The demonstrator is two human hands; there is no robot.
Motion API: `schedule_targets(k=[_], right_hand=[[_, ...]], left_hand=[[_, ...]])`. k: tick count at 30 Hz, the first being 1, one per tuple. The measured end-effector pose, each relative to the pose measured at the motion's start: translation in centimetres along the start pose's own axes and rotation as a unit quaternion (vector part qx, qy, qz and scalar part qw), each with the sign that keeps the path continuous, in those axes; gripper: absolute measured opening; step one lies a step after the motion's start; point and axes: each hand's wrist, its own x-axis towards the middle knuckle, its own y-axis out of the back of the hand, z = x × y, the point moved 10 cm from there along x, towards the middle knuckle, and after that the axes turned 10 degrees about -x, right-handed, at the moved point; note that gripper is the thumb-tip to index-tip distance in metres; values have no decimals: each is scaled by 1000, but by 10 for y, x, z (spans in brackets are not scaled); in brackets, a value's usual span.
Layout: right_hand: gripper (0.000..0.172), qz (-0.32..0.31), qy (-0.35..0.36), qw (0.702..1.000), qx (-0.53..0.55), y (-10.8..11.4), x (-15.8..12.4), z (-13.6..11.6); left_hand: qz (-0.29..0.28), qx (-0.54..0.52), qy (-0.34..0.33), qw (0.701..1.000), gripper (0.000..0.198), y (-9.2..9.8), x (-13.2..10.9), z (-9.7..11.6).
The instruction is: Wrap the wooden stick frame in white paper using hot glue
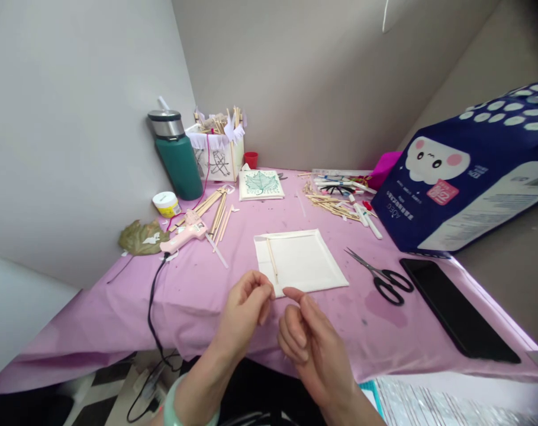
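My left hand [250, 299] is closed in a pinch at the near left corner of a white square panel [306, 260]. Whatever its fingertips hold, if anything, is too small to make out. My right hand [311, 337] is just to the right, one digit stretched toward the left fingertips and the others loosely curled, with nothing visible in it. The panel lies flat and has a raised rim. One thin wooden stick [272, 260] rests along its left side.
Left of the panel lie a pink glue gun [184, 234] with a black cord and bundled sticks [218, 219]. Behind stand a green bottle [180, 160] and a leaf-print panel [261, 184]. Scissors [379, 275], a black phone [457, 310] and a large blue package [455, 177] are on the right.
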Motion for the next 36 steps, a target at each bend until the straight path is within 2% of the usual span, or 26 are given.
schedule_targets(k=[2,4,7,10,14,18,22,27,29,30,31,32,33,35,36], right_hand=[[20,-45,-38,994,95,-9,2,3],[17,-63,-63,985,148,-13,3,5],[15,-71,-81,979,176,-14,4,8],[17,-72,-77,980,168,-13,6,10],[21,-53,-50,988,133,-10,8,7],[27,-28,-7,999,41,-8,4,2],[28,2,11,1000,-18,-4,0,4],[37,-29,-15,999,-20,-10,0,12],[41,-36,-19,996,-77,-8,0,11],[42,-33,-4,990,-139,-5,-1,8],[42,-29,25,973,-228,-2,-1,2],[42,-30,73,939,-335,-2,-3,-7],[42,-35,134,883,-448,-5,-5,-17],[47,-54,253,730,-633,-19,-14,-28],[50,-58,300,654,-692,-24,-18,-31]], left_hand=[[-25,-19,2,1000,10,-5,0,0],[-47,-4,-9,999,15,-9,-2,1],[-50,65,-42,996,25,-11,-5,5],[-36,144,-78,986,18,-11,-7,10],[-51,197,-143,969,16,-17,-10,23],[8,198,-196,960,9,-8,-11,35],[62,201,-206,956,7,4,-11,37],[42,205,-209,955,10,4,-7,32],[35,182,-194,963,11,5,-5,29],[33,161,-176,970,12,6,-3,26],[33,134,-154,978,14,7,-1,22],[30,105,-127,986,17,9,1,17],[22,77,-100,992,19,9,2,13],[-2,40,-55,998,25,6,4,8],[-15,33,-39,999,27,5,5,6]])
